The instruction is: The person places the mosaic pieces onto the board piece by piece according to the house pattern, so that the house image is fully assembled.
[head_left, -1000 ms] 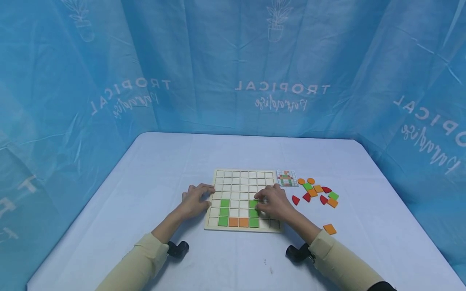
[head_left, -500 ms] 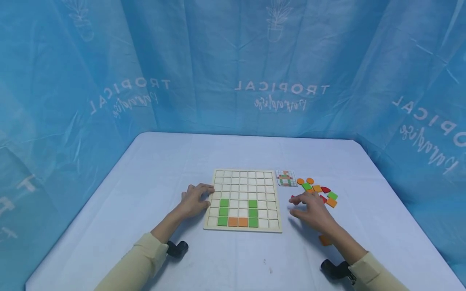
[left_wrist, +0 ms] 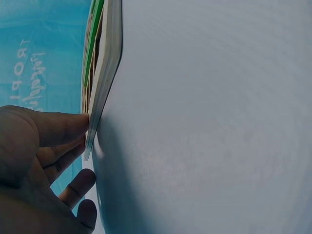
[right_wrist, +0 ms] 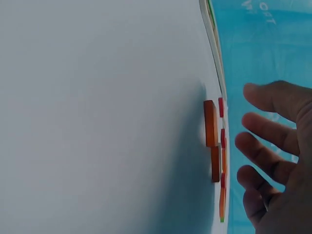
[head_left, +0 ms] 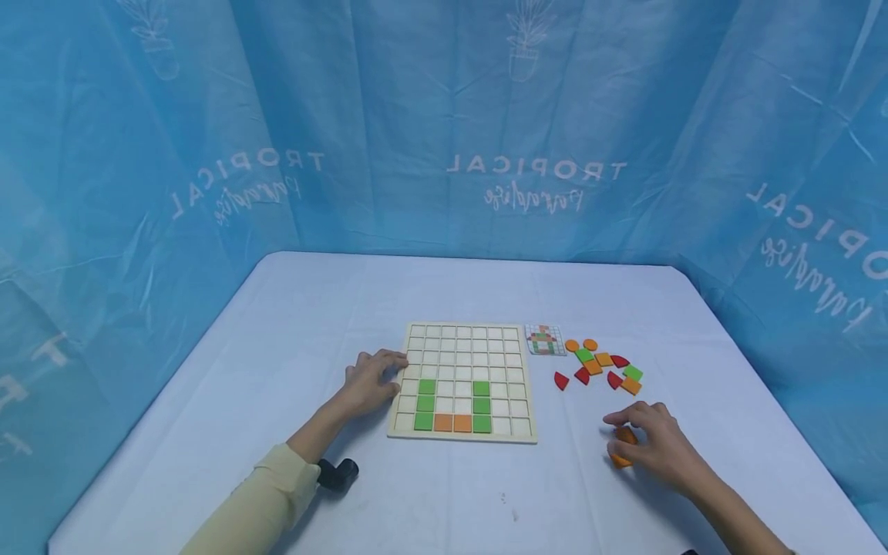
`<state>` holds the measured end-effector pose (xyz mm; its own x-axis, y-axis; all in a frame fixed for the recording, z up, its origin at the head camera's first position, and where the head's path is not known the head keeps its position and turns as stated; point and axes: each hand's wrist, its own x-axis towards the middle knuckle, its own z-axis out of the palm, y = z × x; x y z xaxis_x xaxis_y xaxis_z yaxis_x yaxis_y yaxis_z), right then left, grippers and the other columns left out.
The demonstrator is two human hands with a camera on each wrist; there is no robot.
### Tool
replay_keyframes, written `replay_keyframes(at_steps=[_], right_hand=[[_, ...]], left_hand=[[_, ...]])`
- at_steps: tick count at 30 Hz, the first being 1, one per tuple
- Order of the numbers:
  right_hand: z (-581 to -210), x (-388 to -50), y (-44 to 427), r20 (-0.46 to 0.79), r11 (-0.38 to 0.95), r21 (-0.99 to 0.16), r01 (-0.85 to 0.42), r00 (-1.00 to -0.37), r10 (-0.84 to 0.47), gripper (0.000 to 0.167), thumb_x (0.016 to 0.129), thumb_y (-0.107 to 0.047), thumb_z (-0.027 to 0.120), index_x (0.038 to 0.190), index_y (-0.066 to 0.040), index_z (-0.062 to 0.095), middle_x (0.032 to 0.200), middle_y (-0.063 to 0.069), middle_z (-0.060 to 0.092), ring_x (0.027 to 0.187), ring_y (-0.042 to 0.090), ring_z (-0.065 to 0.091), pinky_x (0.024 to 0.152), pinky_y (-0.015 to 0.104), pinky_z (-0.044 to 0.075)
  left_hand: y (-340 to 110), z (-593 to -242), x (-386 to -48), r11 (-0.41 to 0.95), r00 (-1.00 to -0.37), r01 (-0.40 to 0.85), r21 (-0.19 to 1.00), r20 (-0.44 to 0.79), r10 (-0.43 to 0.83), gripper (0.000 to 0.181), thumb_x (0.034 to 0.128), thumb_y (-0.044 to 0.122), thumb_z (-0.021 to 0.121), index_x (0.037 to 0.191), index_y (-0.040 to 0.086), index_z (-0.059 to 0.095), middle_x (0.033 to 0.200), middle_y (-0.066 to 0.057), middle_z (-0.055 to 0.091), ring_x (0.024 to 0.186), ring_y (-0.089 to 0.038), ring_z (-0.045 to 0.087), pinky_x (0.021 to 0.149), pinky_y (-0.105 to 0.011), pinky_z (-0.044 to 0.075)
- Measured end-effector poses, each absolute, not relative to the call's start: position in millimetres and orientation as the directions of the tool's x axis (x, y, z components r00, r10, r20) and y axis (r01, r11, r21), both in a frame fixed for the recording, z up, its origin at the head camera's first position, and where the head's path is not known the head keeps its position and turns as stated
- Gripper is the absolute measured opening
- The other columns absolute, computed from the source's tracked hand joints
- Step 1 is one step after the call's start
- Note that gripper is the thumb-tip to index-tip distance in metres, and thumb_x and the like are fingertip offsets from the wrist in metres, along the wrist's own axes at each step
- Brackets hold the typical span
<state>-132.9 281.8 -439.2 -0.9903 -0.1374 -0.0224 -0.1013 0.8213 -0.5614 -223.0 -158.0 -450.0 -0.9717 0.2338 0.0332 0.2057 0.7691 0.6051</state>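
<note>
A wooden grid board (head_left: pixel 486 436) lies on the table with green tiles (head_left: pixel 481 405) in two columns and two orange tiles (head_left: pixel 453 422) between them in the bottom row. My left hand (head_left: pixel 368 384) rests at the board's left edge, fingertips touching it without curling around. In the left wrist view the thumb (left_wrist: pixel 68 127) meets the board's side. My right hand (head_left: pixel 655 443) hovers over two orange square tiles (right_wrist: pixel 210 123) lying to the right of the board. In the right wrist view its fingers are spread and apart from the tiles, holding nothing.
A small pattern card (head_left: pixel 545 340) lies at the board's upper right corner. Right of it are scattered loose pieces: orange discs (head_left: pixel 590 344), red quarter-circles (head_left: pixel 561 381), green squares (head_left: pixel 633 372) and orange squares (head_left: pixel 630 385). A blue curtain (head_left: pixel 444 116) hangs behind the table.
My right hand has left the green column on the board and moved right and nearer, over the orange tiles. My left hand stays at the board's left edge.
</note>
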Motion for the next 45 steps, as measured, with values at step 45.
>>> replay_keyframes(at_steps=[45], right_hand=[[-449, -123, 285, 0.023, 0.845, -0.505, -0.173, -0.982, -0.187, 0.029, 0.073, -0.017, 0.083, 0.1, -0.015, 0.074, 0.09, -0.006, 0.058, 0.091, 0.019, 0.041, 0.071, 0.035, 0.039]], left_hand=[[-157, -451, -223, 0.787, -0.973, 0.2, 0.584, 0.024, 0.229, 0.04, 0.0834, 0.007, 0.067, 0.123, 0.008, 0.063, 0.135, -0.005, 0.053, 0.11, -0.026, 0.041, 0.087, -0.048, 0.028]])
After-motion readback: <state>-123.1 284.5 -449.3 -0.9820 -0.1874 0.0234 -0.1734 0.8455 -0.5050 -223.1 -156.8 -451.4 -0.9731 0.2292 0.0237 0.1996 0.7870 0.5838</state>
